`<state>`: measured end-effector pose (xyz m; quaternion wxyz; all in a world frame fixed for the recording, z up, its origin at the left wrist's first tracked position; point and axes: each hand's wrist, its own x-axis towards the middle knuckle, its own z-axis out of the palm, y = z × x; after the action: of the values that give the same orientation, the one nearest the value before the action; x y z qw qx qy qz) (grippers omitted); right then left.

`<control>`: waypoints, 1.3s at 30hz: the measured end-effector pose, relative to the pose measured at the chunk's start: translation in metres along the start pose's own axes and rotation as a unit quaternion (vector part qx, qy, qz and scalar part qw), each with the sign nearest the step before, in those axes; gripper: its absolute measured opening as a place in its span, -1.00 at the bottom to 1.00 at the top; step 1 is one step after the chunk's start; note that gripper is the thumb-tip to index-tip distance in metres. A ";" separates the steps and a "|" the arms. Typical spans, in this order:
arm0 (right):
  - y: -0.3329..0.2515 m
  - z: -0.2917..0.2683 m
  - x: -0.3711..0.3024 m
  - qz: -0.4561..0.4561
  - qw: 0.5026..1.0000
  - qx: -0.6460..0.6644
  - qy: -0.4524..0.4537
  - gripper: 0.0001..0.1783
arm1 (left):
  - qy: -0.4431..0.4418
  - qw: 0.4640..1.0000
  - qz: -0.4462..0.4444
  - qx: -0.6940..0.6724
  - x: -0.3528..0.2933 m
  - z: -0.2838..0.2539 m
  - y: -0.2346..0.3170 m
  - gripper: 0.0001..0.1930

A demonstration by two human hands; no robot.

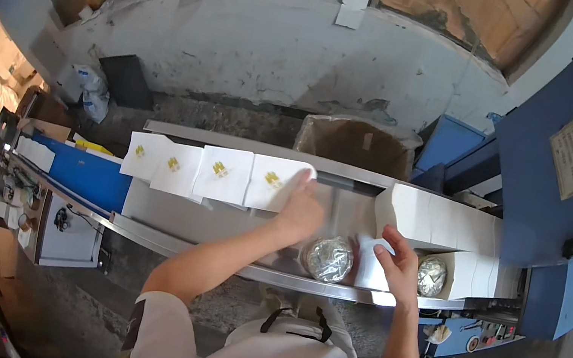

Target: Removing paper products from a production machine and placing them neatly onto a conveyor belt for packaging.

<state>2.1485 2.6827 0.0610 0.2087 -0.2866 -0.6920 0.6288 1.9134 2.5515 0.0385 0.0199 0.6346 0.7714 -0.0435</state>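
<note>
Here the person stands at a long, shiny stainless-steel table (217, 224) that runs across the view, both bare forearms coming up from the lower edge. The left hand (298, 212) reaches forward and lies flat, fingers (301, 180) spread open and pressing on the right edge of a flat white square carton with a small gold mark (272, 183); it grips nothing, only rests on top. That carton is the rightmost in a row of four like white cartons (185, 166), each overlapping the next, lying along the far side of the table. The right hand (398, 264) sits nearer the front rim, fingers (392, 241) loosely curled and touching a white open-ended box (369, 263) that lies just beside it; whether it truly grasps the box I cannot tell. Between the two hands, near the front rim, rests a round silvery foil-wrapped bundle (328, 258), touching neither hand. A second foil-wrapped round bundle (431, 276) shows just right of the right hand, tucked in the mouth of a white box. Behind it stands a block of stacked white boxes (440, 221). Beyond the table, an open brown cardboard box (354, 143) sits on the floor by a scuffed white wall (286, 49), and a blue machine panel (562, 182) rises at the right.
</note>
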 end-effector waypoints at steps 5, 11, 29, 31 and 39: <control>-0.016 0.000 -0.004 0.075 0.997 -0.001 -0.030 -0.44 | 0.029 0.997 -0.036 -0.056 0.006 -0.012 -0.003 -0.64; 0.007 -0.018 -0.011 -0.066 0.996 -0.016 -0.066 -0.45 | 0.027 0.818 -0.207 -0.536 0.099 -0.042 0.080 -0.12; -0.005 -0.103 -0.022 -0.037 0.993 0.016 -0.109 -0.49 | -0.001 0.891 -0.238 -0.387 0.177 -0.063 0.155 -0.14; -0.006 -0.099 -0.017 -0.045 0.994 0.058 -0.076 -0.53 | -0.004 0.883 -0.250 -0.397 0.173 -0.066 0.150 -0.17; -0.002 -0.084 0.002 -0.025 0.989 0.147 0.005 -0.57 | 0.107 0.705 -0.208 -0.670 0.105 0.000 0.043 -0.24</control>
<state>2.2009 2.7466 0.0730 0.2673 -0.2386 -0.5977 0.7172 1.9350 2.6618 0.0279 0.3475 0.2782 0.7069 0.5497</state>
